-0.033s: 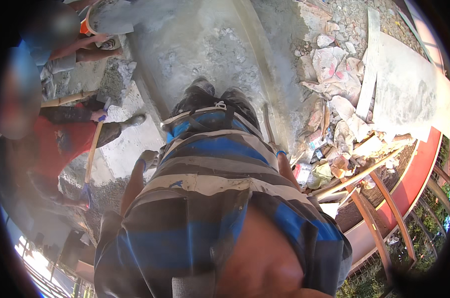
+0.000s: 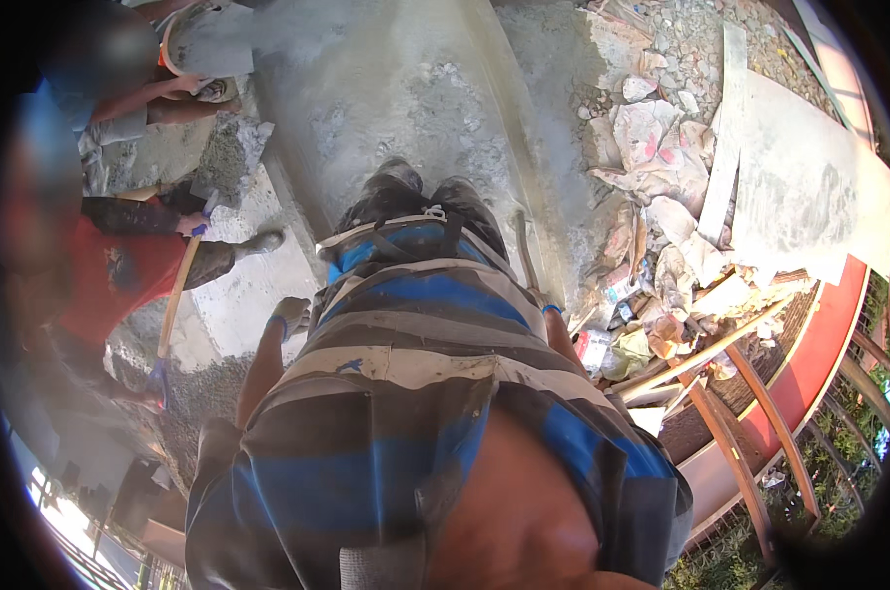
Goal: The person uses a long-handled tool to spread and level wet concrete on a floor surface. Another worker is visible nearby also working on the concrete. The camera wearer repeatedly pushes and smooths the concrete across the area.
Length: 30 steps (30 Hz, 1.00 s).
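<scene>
Our right hand [image 2: 536,298] barely moved, its fingers wrapped round a stick-like handle [image 2: 524,252] reaching forward of them. Our left hand [image 2: 292,313] hung beside our striped shirt [image 2: 415,335]; we couldn't tell its grip. Further left, a co-worker's wooden-handled shovel [image 2: 177,297] had shifted slightly.

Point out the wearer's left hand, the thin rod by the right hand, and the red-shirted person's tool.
Left hand [image 2: 290,314]: head view, middle of the hand.
Thin rod [image 2: 525,251]: head view, middle of its shaft.
Tool [image 2: 180,295]: head view, its wooden handle.
</scene>
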Available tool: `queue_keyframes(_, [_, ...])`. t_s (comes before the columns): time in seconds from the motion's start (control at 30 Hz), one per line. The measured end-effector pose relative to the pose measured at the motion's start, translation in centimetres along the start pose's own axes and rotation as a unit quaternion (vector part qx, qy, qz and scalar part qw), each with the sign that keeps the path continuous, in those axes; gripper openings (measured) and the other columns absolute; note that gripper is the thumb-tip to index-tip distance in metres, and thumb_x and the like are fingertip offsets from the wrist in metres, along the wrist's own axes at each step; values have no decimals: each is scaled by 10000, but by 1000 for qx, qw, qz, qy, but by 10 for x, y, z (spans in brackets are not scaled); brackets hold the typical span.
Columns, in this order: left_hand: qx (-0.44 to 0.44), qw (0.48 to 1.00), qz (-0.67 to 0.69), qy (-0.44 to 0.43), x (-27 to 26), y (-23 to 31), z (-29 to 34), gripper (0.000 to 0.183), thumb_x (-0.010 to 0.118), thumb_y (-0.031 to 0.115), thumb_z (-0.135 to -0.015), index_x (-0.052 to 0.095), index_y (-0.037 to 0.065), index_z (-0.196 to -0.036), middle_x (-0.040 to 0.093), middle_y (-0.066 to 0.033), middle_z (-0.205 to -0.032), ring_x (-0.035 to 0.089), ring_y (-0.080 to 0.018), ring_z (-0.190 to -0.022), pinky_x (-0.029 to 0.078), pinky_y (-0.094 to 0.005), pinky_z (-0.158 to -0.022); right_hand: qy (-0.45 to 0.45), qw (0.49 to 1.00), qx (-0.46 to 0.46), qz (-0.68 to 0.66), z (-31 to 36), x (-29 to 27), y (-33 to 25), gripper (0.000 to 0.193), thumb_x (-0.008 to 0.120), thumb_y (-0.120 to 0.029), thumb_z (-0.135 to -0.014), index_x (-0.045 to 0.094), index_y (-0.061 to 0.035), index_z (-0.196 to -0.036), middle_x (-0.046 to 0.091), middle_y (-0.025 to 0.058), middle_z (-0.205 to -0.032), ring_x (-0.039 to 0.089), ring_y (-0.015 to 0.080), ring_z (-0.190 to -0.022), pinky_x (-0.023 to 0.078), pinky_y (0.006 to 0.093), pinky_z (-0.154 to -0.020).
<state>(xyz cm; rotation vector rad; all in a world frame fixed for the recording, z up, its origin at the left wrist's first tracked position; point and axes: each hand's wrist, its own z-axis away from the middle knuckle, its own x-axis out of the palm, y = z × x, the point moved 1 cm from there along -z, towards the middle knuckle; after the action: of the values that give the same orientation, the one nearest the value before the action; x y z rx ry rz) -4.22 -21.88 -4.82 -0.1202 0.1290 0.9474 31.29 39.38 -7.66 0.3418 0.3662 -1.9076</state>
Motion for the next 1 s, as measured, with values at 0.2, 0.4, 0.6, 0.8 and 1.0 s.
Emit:
queue_keyframes(0.2, [136, 980, -88, -114, 10, 134, 26, 260, 618, 264, -1021, 481, 177, -819, 466, 28, -715, 457, -128, -560, 369, -346, -517, -15, 958, 145, -247, -18, -2, 39, 375, 763, -373, -944, 667, -101, -1183, 648, 111, -890, 666, 308, -806, 577, 628, -930])
queue_keyframes(0.4, [319, 885, -330, 71, -29, 356, 95, 195, 713, 280, -978, 669, 91, -994, 626, -31, -818, 636, -191, -698, 532, -391, -618, -47, 946, 140, -290, -22, 13, 49, 354, 767, -364, -931, 674, -102, -1152, 646, 106, -858, 652, 301, -735, 593, 624, -918])
queue_keyframes(0.6, [446, 889, -73, 68, 64, 452, 204, 226, 698, 313, -1014, 631, 105, -1072, 603, 26, -832, 578, -106, -647, 469, -303, -568, -5, 959, 87, -270, -1, -28, 49, 376, 782, -357, -904, 679, -92, -1149, 645, 104, -847, 663, 277, -763, 597, 577, -854])
queue_keyframes(0.8, [348, 934, 25, 72, 67, 323, 151, 194, 697, 266, -986, 604, 123, -1080, 624, -2, -855, 634, -214, -704, 502, -421, -623, -21, 992, 22, -119, -25, -55, 75, 462, 757, -433, -900, 702, -63, -1171, 678, 125, -908, 680, 283, -841, 581, 532, -877])
queue_keyframes(1.0, [66, 994, -3, 87, 102, 20, 116, 314, 646, 216, -1028, 483, 126, -775, 408, -3, -656, 404, -174, -504, 309, -380, -451, -14, 997, -17, 70, -50, -93, 79, 561, 732, -510, -897, 725, -33, -1192, 712, 146, -970, 698, 289, -918, 565, 488, -899])
